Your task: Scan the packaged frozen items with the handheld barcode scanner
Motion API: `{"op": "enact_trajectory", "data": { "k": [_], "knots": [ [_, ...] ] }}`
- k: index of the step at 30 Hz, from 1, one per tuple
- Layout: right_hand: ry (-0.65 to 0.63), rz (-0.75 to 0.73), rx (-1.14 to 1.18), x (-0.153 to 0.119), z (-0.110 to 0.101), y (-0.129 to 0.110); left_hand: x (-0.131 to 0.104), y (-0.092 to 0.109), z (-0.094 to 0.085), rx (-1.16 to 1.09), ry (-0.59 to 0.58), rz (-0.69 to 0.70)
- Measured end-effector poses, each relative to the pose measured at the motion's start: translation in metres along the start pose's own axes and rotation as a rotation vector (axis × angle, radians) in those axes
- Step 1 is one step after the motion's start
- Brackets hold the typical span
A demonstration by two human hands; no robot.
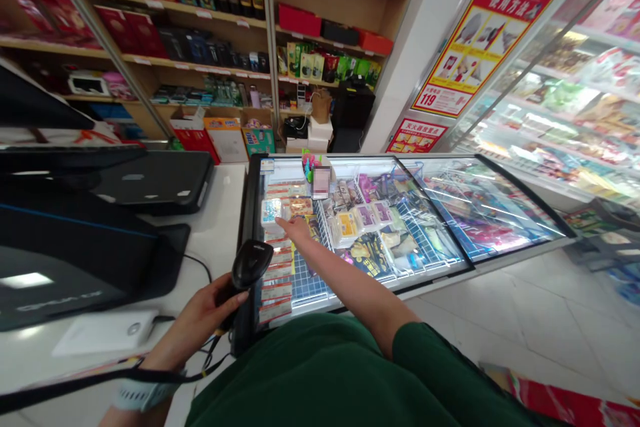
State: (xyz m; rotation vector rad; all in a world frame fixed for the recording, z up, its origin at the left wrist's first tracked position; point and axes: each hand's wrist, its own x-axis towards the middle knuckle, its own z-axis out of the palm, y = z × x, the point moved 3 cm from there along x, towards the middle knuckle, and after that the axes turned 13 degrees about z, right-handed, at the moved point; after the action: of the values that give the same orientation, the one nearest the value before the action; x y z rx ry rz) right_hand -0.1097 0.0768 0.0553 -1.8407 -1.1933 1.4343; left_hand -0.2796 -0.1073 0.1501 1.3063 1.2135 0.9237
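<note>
My left hand (200,320) is closed around the handle of a black barcode scanner (251,263), held up at the near left edge of the freezer. The scanner's head is tilted toward a small white-and-blue package (271,209) over the freezer's glass top. At that package's lower right corner are the closed fingers of my right hand (297,229), my arm reaching across the glass. My right thumb is mostly hidden. Beside the package lies a brownish flat pack (301,207), and price labels (277,290) run in a column below it.
The chest freezer (440,278) holds bagged goods in wire baskets. On the left counter (226,200) are black checkout equipment (70,247), a white box-shaped device (106,332) and cables. Colourful toys (311,163) stand at the freezer's far edge. Stocked shelves (200,13) rise behind.
</note>
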Motion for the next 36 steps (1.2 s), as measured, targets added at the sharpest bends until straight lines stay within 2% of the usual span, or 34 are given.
{"op": "enact_trajectory", "data": {
  "k": [4, 9, 16, 20, 25, 31, 36],
  "knots": [
    [0.068, 0.064, -0.064, 0.006, 0.008, -0.008, -0.002, -0.005, -0.003, -0.011, 0.007, 0.006],
    [0.046, 0.119, -0.05, 0.017, 0.014, -0.004, -0.001, -0.007, -0.002, -0.002, -0.01, -0.023],
    [0.09, 0.095, 0.072, 0.019, 0.0, -0.001, 0.003, 0.004, 0.002, -0.005, -0.016, -0.015],
    [0.123, 0.004, 0.121, 0.01, -0.024, 0.005, 0.008, 0.015, 0.008, 0.01, -0.02, 0.007],
    [0.177, -0.131, 0.152, -0.011, -0.069, 0.01, 0.015, 0.024, 0.019, 0.021, -0.073, 0.031],
    [0.263, -0.247, 0.166, -0.043, -0.123, 0.014, 0.026, 0.033, 0.043, 0.002, -0.191, 0.081],
    [0.327, -0.325, 0.187, -0.064, -0.152, 0.024, 0.032, 0.04, 0.063, 0.041, -0.282, 0.095]
  ]
}}
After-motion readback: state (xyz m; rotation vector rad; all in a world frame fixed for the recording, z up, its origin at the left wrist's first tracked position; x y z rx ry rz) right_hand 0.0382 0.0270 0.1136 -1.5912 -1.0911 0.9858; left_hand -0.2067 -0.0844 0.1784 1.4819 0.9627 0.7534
